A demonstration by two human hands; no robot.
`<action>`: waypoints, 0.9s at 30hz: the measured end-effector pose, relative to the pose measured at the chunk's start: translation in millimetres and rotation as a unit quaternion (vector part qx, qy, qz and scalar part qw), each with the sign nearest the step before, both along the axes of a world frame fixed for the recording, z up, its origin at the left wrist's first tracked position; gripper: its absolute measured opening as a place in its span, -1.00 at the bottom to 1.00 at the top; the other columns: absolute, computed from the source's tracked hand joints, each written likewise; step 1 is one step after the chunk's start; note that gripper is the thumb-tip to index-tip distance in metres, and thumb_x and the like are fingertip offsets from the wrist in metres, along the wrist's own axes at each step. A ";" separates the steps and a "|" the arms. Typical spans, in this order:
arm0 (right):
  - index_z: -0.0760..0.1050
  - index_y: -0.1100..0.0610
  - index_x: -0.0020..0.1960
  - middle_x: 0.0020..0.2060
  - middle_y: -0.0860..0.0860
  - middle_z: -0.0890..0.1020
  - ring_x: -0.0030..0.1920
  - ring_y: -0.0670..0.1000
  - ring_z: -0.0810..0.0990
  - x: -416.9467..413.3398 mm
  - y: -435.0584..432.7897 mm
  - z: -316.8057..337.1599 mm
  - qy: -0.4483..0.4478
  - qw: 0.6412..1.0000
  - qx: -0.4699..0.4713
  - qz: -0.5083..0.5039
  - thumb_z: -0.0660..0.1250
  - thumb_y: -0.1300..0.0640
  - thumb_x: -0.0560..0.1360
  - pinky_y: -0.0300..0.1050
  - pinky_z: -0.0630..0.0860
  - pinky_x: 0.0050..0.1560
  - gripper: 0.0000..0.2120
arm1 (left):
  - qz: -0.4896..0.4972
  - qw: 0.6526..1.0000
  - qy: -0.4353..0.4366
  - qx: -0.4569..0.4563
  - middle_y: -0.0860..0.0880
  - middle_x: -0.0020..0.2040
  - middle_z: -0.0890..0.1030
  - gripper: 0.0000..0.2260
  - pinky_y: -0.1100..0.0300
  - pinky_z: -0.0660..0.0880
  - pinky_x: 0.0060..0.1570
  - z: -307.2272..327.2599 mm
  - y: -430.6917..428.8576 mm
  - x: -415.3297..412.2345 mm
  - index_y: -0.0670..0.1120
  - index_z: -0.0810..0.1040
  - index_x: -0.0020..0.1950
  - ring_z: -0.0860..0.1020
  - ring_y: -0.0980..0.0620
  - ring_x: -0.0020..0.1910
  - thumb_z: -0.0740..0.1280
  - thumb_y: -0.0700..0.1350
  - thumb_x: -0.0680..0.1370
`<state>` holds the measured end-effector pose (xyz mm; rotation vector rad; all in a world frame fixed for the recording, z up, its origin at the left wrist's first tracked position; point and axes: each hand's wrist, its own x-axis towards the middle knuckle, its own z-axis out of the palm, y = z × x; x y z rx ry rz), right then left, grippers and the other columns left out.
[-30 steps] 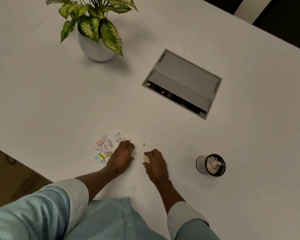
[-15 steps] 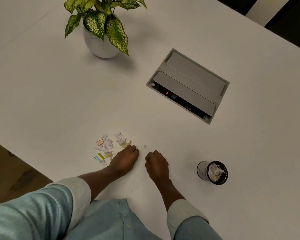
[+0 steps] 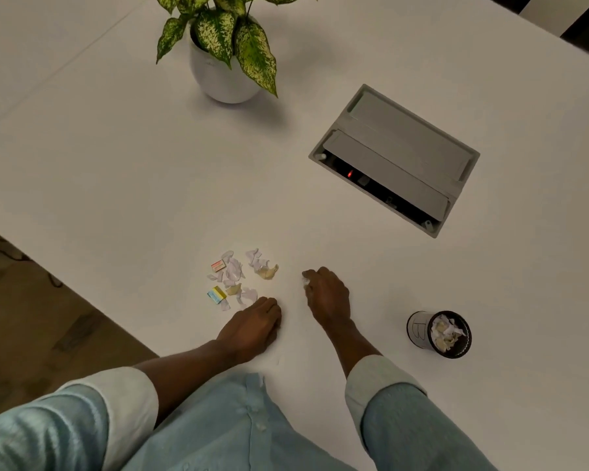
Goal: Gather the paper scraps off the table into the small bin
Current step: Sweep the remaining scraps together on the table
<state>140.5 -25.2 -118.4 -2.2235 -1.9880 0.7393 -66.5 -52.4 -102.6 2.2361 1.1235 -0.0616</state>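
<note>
Right now your left hand (image 3: 252,329) lies knuckles-up on the white table (image 3: 116,158), fingers curled under, just beside the near edge of the paper scraps (image 3: 238,278); whether it has anything inside it, you cannot tell from this angle. Your right hand (image 3: 327,295) is clenched, with a bit of white paper (image 3: 306,284) showing at its fingertips, so it is grasping a scrap. It sits to the right of the pile, apart from it.

The scraps lie in a loose cluster ahead of your left hand: white torn pieces, a couple of tan ones, a small red-and-white slip (image 3: 218,265) at the far left and a yellow-and-blue slip (image 3: 216,295) nearer you.

The small bin (image 3: 422,333) stands upright to the right of your right hand, well apart from the pile, and already has crumpled paper in it. Bare tabletop lies between your right hand and the bin.

Farther off, a grey cable box (image 3: 395,158) is set into the table, its lid raised and a red light showing. A potted plant (image 3: 225,45) stands at the far side, well clear of both hands.
</note>
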 end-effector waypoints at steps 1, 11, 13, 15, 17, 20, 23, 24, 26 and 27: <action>0.59 0.05 0.21 0.03 0.03 0.60 0.08 0.08 0.58 0.0 -0.4 -0.7 -0.013 1.000 -0.001 0.002 0.23 0.15 0.63 -0.04 0.53 -0.05 -0.77 | 0.007 1.000 0.002 -0.006 -0.11 0.10 0.56 -0.86 0.06 0.52 -0.09 2.0 -4.3 -3.5 -0.15 0.54 0.10 0.52 -0.08 0.05 0.24 -0.12 0.65; 0.59 0.04 -0.04 -0.05 -0.02 0.56 0.01 0.03 0.55 0.0 -25.9 5.7 -0.026 0.997 -0.029 -0.070 0.37 0.10 0.53 -0.11 0.46 -0.16 -0.96 | 0.006 1.000 -0.008 0.007 -0.08 0.09 0.57 -0.87 -0.06 0.58 -0.15 10.0 -38.2 -17.4 -0.13 0.57 0.07 0.53 -0.07 0.05 0.28 -0.11 0.64; 0.59 0.02 -0.05 -0.05 -0.04 0.57 0.00 0.02 0.56 0.6 -42.9 6.7 0.021 0.992 -0.027 -0.121 0.37 0.09 0.53 -0.07 0.53 -0.11 -0.96 | -0.015 1.000 -0.013 0.012 -0.09 0.09 0.57 -0.88 -0.06 0.57 -0.19 9.7 -42.7 -16.5 -0.15 0.58 0.06 0.53 -0.08 0.05 0.29 -0.13 0.63; 0.60 0.00 -0.08 -0.08 -0.05 0.57 -0.03 0.00 0.59 2.6 -64.1 7.2 0.058 0.984 -0.016 -0.170 0.40 0.08 0.52 -0.03 0.57 -0.08 -0.99 | -0.043 0.999 -0.018 0.018 -0.10 0.09 0.56 -0.89 -0.04 0.56 -0.20 8.3 -46.8 -14.7 -0.16 0.58 0.04 0.52 -0.09 0.06 0.29 -0.15 0.63; 0.59 -0.03 -0.10 -0.11 -0.08 0.57 -0.08 -0.01 0.60 5.8 -87.4 6.5 0.080 0.974 -0.007 -0.214 0.43 0.07 0.50 -0.04 0.58 -0.09 -0.98 | -0.074 0.997 -0.010 0.023 -0.11 0.10 0.56 -0.89 -0.03 0.54 -0.20 5.8 -51.8 -12.8 -0.17 0.57 0.04 0.51 -0.09 0.08 0.28 -0.16 0.63; 0.57 -0.05 -0.13 -0.15 -0.11 0.56 -0.14 -0.04 0.60 12.6 -120.2 6.5 0.086 0.963 0.002 -0.257 0.43 0.07 0.50 -0.08 0.56 -0.13 -0.94 | -0.123 0.991 0.013 0.045 -0.14 0.12 0.56 -0.89 -0.08 0.57 -0.22 0.4 -60.3 -11.8 -0.19 0.57 0.04 0.51 -0.12 0.12 0.27 -0.21 0.63; 0.56 -0.07 -0.13 -0.17 -0.12 0.55 -0.17 -0.08 0.59 18.5 -146.6 8.4 0.082 0.958 0.010 -0.274 0.44 0.07 0.50 -0.08 0.57 -0.17 -0.92 | -0.163 0.984 0.036 0.066 -0.18 0.15 0.56 -0.90 -0.10 0.60 -0.23 -6.7 -67.9 -11.2 -0.23 0.56 0.02 0.52 -0.16 0.15 0.25 -0.28 0.62; 0.56 -0.07 -0.13 -0.16 -0.13 0.56 -0.18 -0.10 0.59 19.5 -153.7 9.7 0.082 0.957 0.013 -0.279 0.44 0.07 0.49 -0.08 0.58 -0.17 -0.92 | -0.173 0.981 0.043 0.072 -0.19 0.17 0.55 -0.89 -0.10 0.60 -0.19 -8.8 -69.7 -10.7 -0.23 0.56 0.03 0.51 -0.17 0.16 0.23 -0.30 0.62; 0.56 -0.07 -0.13 -0.16 -0.15 0.56 -0.18 -0.14 0.60 20.4 -164.8 12.7 0.088 0.954 0.020 -0.287 0.45 0.08 0.49 -0.08 0.59 -0.17 -0.90 | -0.190 0.977 0.048 0.086 -0.18 0.17 0.54 -0.89 -0.08 0.59 -0.13 -11.5 -72.5 -10.4 -0.23 0.55 0.03 0.51 -0.16 0.15 0.23 -0.33 0.61; 0.55 -0.07 -0.14 -0.16 -0.15 0.56 -0.19 -0.16 0.60 20.4 -169.0 14.3 0.089 0.953 0.022 -0.289 0.46 0.09 0.48 -0.08 0.60 -0.17 -0.90 | -0.193 0.976 0.048 0.092 -0.17 0.15 0.55 -0.90 -0.06 0.59 -0.14 -11.9 -73.7 -9.9 -0.22 0.55 0.02 0.52 -0.15 0.13 0.26 -0.35 0.59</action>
